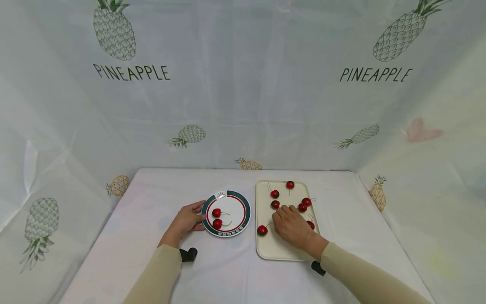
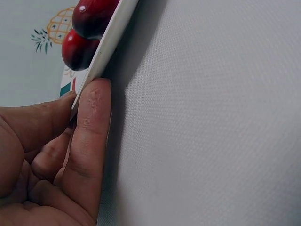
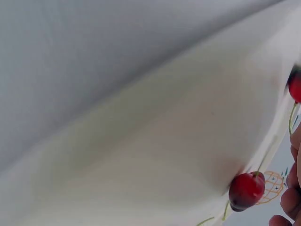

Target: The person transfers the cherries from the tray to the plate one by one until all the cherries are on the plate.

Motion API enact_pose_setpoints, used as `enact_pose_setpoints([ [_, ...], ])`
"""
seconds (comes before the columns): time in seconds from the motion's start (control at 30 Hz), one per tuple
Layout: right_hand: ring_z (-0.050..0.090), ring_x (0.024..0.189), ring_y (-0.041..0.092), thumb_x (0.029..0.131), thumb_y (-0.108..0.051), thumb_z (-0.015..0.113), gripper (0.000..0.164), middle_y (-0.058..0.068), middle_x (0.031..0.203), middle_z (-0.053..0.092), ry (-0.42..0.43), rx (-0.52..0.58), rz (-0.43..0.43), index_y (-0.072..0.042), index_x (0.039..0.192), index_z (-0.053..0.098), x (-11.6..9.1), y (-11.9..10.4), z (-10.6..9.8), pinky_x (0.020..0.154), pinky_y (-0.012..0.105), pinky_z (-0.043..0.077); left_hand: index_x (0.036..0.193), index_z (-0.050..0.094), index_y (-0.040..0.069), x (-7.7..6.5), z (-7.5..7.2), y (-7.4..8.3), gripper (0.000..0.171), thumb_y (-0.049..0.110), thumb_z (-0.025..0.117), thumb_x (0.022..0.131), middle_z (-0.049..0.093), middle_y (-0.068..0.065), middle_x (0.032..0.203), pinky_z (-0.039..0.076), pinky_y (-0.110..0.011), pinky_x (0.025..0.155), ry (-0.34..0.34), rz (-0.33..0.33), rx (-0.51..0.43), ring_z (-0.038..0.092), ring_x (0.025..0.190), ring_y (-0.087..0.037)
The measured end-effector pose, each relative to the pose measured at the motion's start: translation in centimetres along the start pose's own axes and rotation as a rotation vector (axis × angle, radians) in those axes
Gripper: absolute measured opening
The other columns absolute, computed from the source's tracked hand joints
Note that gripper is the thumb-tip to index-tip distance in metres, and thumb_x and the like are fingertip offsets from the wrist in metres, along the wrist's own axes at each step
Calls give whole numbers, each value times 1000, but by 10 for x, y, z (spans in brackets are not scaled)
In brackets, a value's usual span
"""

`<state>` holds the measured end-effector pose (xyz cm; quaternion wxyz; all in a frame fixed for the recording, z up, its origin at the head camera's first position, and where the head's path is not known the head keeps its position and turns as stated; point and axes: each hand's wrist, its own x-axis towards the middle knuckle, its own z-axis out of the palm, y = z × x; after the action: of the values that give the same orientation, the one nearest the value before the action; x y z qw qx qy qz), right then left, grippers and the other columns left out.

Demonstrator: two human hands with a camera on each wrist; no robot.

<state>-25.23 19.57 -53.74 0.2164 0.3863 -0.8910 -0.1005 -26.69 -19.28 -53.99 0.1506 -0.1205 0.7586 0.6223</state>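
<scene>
On the left, my left hand (image 1: 188, 218) grips the rim of a white plate (image 1: 237, 211) banded in green and red. Its thumb lies over the rim and a finger runs under it in the left wrist view. Two red cherries (image 1: 217, 223) with stems lie on the plate. My right hand (image 1: 292, 223) is low over the cream tray (image 1: 265, 251), fingers bent down among the cherries. One cherry (image 1: 275, 204) sits right by its knuckles; another cherry (image 1: 262, 230) points its stem at the fingers. Whether they pinch a stem I cannot tell, as the fingertips are hidden.
More cherries are spread over the tray: one cherry (image 1: 290, 185) at the back, a pair (image 1: 302, 207) at the right, and one cherry (image 1: 310, 224) partly behind the right hand. A white cloth (image 1: 228, 270) covers the table. Pineapple-print sheets (image 1: 243, 105) hang around it.
</scene>
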Motion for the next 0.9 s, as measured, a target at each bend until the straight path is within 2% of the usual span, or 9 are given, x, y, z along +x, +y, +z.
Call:
enact_pose_setpoints([
  [0.2, 42, 75, 24, 96, -19, 62, 19, 5, 76, 47, 13, -8, 2, -8, 88, 49, 9, 4, -7, 68, 33, 34, 158, 50, 15, 2, 0, -3, 64, -1, 68, 99, 53, -22, 156, 67, -35, 74, 7, 3, 1, 74, 83, -19],
  [0.47, 44, 77, 24, 97, -20, 60, 18, 5, 77, 48, 3, -9, 67, -8, 88, 50, 29, 5, -14, 69, 33, 32, 159, 49, 14, 0, 0, -2, 64, -1, 67, 100, 52, -22, 157, 67, -36, 75, 0, 14, 1, 74, 83, -18],
  [0.67, 44, 76, 25, 95, -17, 58, 18, 5, 74, 45, 73, 16, 62, -9, 82, 48, 55, 1, -13, 68, 34, 30, 159, 49, 14, 0, -2, -2, 63, -1, 67, 100, 51, -23, 157, 67, -36, 76, -11, 16, -15, 74, 85, -19],
  [0.77, 43, 77, 26, 95, -17, 60, 18, 6, 75, 46, 54, 31, 70, -8, 84, 49, 68, -3, -11, 69, 34, 32, 158, 50, 15, 0, -2, -2, 63, 0, 68, 100, 52, -22, 157, 67, -36, 75, -6, 10, -15, 74, 84, -19],
  [0.9, 42, 79, 26, 98, -20, 63, 21, 6, 78, 47, -15, 24, 101, -7, 88, 51, 87, -9, -10, 70, 35, 34, 158, 51, 16, 2, -2, -3, 63, 0, 69, 99, 53, -22, 156, 67, -36, 74, 1, 10, -20, 74, 83, -20],
])
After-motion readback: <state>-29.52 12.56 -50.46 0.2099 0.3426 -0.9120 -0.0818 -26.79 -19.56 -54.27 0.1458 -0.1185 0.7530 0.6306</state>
